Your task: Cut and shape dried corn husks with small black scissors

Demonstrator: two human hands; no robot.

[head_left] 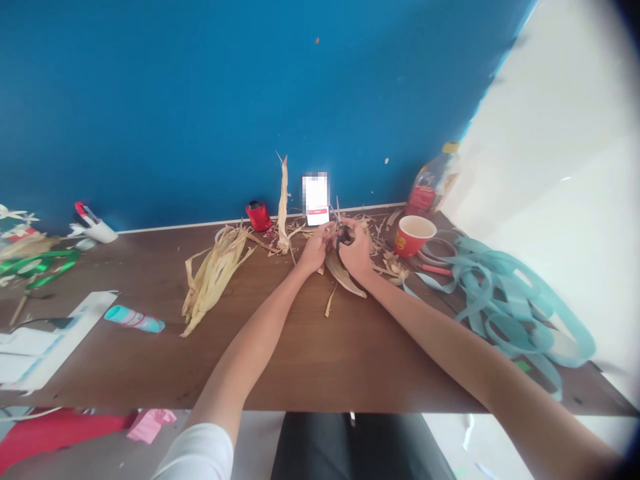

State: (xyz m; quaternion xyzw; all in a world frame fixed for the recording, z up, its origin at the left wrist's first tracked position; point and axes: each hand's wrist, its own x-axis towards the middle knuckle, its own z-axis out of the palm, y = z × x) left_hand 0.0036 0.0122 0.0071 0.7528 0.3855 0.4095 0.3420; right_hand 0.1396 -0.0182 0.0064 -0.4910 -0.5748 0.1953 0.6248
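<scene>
My right hand [356,250] is closed around the dark handles of a pair of scissors [339,215], blades pointing up and away from me. Close beside it, my left hand [315,249] has its fingers pinched together at what looks like a piece of dry corn husk, mostly hidden by the fingers. Below the two hands, a curved strip of husk [344,277] reaches towards the table's front. Husk scraps lie around and behind them. A larger bundle of pale husks [215,277] rests to the left, and a tall husk piece [283,207] stands near the wall.
Against the blue wall leans a lit phone [317,199], with a red roll [259,216] to its left. On the right are a red paper cup [414,236], a bottle [433,180] and tangled teal ribbon [515,300]. A blue tube [134,319] lies at left.
</scene>
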